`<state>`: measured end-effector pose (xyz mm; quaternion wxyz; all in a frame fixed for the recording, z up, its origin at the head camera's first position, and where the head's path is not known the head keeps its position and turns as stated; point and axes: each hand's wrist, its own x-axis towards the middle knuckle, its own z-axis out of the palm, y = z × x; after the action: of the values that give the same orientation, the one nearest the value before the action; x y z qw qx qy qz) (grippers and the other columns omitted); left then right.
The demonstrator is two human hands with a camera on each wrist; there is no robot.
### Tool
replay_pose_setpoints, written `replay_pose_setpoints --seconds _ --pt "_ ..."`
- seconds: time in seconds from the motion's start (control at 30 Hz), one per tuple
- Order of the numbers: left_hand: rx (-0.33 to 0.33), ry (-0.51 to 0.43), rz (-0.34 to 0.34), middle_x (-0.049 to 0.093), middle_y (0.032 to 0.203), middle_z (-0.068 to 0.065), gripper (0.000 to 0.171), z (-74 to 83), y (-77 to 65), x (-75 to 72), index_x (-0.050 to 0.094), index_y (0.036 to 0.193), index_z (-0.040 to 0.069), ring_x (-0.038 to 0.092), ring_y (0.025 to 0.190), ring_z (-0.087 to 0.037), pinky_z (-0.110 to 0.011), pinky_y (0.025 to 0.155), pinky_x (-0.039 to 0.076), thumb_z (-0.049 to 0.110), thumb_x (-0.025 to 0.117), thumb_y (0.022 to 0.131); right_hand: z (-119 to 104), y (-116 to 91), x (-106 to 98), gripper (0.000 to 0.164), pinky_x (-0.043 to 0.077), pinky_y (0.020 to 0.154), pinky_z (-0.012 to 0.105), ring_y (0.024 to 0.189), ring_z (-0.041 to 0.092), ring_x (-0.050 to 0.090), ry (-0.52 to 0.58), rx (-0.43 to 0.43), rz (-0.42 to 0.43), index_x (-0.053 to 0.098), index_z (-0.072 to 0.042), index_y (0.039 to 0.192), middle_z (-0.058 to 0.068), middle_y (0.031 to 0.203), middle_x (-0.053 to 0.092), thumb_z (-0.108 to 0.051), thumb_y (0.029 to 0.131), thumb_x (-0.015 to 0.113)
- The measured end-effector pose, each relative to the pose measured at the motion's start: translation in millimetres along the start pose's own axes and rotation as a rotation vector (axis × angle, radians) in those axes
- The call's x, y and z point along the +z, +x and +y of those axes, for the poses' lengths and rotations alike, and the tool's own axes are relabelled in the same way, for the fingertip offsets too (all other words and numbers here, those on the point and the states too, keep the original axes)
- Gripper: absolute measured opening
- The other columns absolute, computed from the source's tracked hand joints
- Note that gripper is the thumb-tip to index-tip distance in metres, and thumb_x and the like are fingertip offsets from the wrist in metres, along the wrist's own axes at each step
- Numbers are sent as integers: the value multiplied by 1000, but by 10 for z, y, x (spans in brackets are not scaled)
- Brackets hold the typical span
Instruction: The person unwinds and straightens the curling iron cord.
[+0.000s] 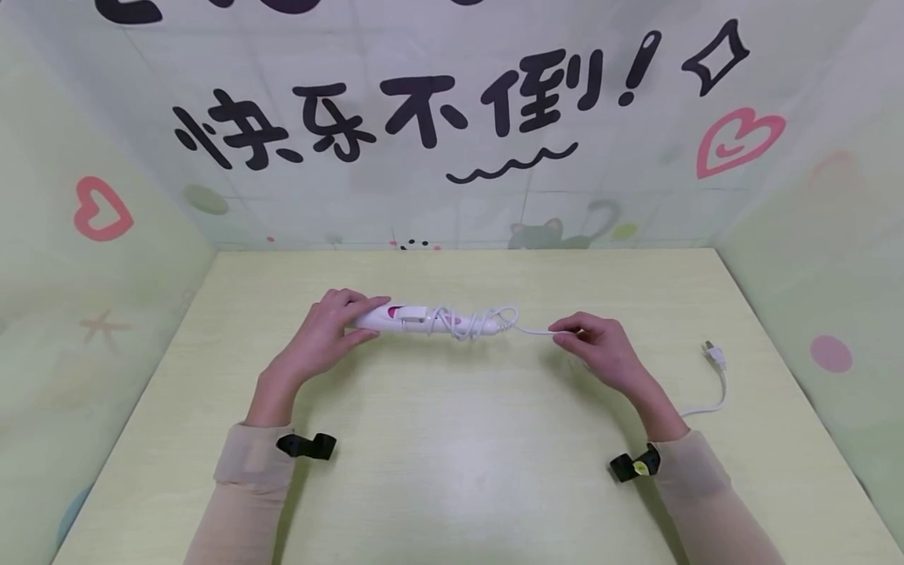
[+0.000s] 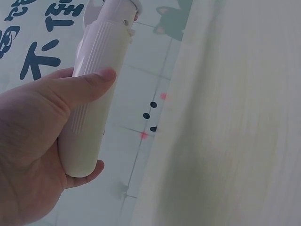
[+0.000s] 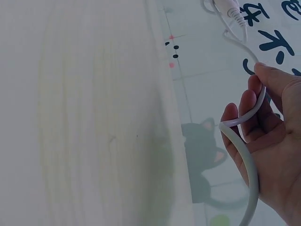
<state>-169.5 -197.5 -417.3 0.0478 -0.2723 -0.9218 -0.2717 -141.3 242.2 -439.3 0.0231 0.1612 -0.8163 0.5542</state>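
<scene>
A white wand-shaped hair iron [image 1: 377, 318] with pink details is held slightly above the table. My left hand [image 1: 321, 337] grips its rounded left end; in the left wrist view the thumb lies across the ribbed casing [image 2: 84, 113]. A thin white power cord [image 1: 534, 331] is wound in loose loops around the iron's right half. To the right, my right hand [image 1: 600, 349] pinches the cord between thumb and fingertips, close to where it leaves the iron. The right wrist view shows the cord [image 3: 251, 165] running on across the palm.
The cord's two-pronged plug [image 1: 715, 355] lies on the table at the right, beyond the right forearm. The pale wooden table [image 1: 452, 455] is bounded by a printed back wall [image 1: 424, 200] and side walls. Each wrist carries a black camera mount [image 1: 307, 446].
</scene>
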Motion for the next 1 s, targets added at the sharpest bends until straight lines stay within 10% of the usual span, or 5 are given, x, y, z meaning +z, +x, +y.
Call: replay_pose_setpoints --seconds 1.0 --pt "-48 8 55 62 119 -18 53 -128 -144 -115 64 139 11 51 108 -37 -52 86 37 6 80 89 152 -210 -449 11 46 59 20 72 6 57 -44 20 26 72 6 106 -8 93 68 3 96 68"
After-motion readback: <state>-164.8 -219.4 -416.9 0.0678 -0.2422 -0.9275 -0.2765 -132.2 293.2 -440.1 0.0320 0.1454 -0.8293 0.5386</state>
